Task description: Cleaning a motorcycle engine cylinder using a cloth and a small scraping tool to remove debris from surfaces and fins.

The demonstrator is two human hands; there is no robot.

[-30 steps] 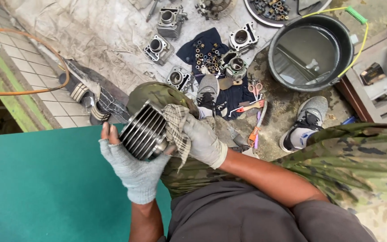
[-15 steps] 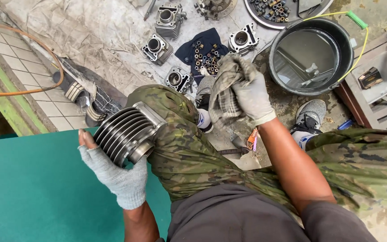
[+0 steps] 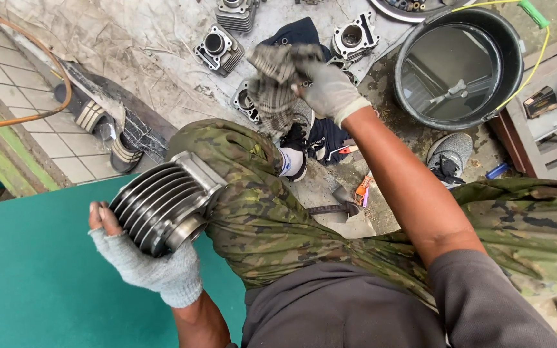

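Note:
My left hand (image 3: 143,264), in a grey fingerless glove, grips a finned metal engine cylinder (image 3: 162,203) over my left knee, beside the green surface (image 3: 27,283). My right hand (image 3: 330,93), also gloved, is stretched forward and holds a crumpled grey rag (image 3: 277,84) above the ground. Below the rag lie several more engine cylinders (image 3: 217,48) on a dirty sheet, and small parts on a dark blue cloth (image 3: 320,132).
A black bucket (image 3: 507,84) holding dark liquid stands at the upper right, with a grey crate (image 3: 549,116) next to it. An orange hose (image 3: 40,116) curves across the tiled floor at left. Small tools (image 3: 356,190) lie between my grey shoes (image 3: 449,158).
My right hand lifted the rag off the cylinder and carried it forward over the parts on the ground. My left hand stayed low with the cylinder, turning it slightly.

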